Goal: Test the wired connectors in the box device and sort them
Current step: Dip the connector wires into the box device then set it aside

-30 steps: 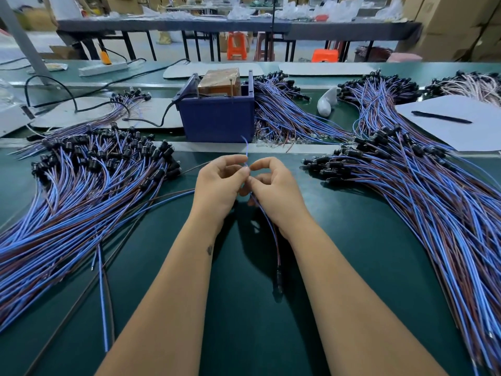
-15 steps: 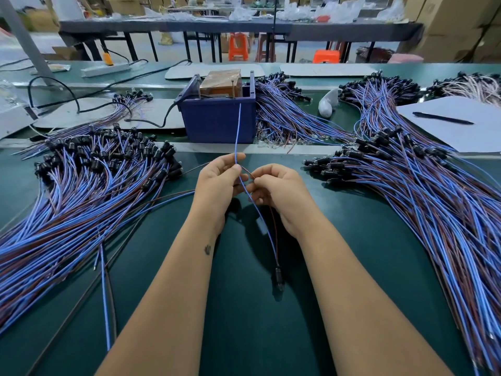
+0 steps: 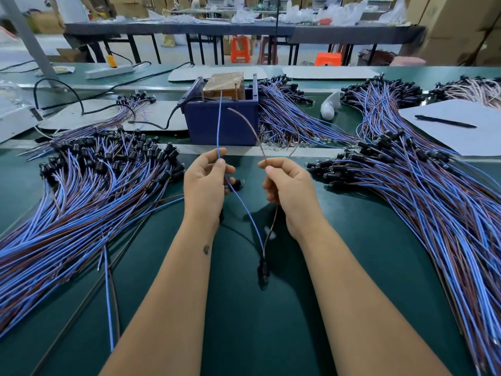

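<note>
— Since earlier, both hands have spread apart: left hand (image 3: 207,183) pinches the thin blue wire (image 3: 219,123), right hand (image 3: 287,185) the brown wire (image 3: 245,122).
— And the small black connector (image 3: 263,270)?
— Blurred, apparently hanging over the green table (image 3: 244,335), before the dark blue box device (image 3: 223,126).

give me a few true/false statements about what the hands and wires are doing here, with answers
1. The left hand pinches the blue wire. True.
2. The right hand holds a pen. False: it pinches the brown wire; the pen lies on a white sheet at the right.
3. Both wires run down to one black connector between the forearms. True.
4. The blue box sits behind the hands, farther along the table. True.
5. The two wire ends are twisted together above the hands. False: they stand apart, one from each hand.
6. Wire piles lie only to the left of the hands. False: piles lie on both sides.
</note>
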A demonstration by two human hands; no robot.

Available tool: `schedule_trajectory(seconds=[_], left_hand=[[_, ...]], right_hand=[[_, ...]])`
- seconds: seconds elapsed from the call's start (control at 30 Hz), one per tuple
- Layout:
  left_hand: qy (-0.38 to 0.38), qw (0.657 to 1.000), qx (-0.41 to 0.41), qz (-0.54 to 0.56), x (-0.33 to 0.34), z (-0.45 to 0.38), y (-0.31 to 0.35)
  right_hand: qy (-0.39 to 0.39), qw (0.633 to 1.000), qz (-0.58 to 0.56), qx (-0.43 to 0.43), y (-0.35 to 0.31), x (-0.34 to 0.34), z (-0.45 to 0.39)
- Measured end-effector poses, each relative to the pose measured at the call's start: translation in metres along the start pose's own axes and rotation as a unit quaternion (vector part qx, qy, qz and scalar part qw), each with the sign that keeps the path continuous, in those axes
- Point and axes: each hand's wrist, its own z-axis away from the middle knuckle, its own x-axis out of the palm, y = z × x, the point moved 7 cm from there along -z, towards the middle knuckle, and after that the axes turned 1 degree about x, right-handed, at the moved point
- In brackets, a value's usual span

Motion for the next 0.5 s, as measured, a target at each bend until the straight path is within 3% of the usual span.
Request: schedule_trajectory(seconds=[0.27, 0.5], left_hand=[[0.073, 0.997, -0.023, 0.004, -0.024, -0.007, -0.002], [0.094, 0.995, -0.022, 0.023, -0.030, -0.008, 0.001]], right_hand=[[0.032, 0.999, -0.014, -0.025, 0.000, -0.008, -0.004], [0.053, 0.998, 0.024, -0.041, -0.002, -0.004, -0.007]])
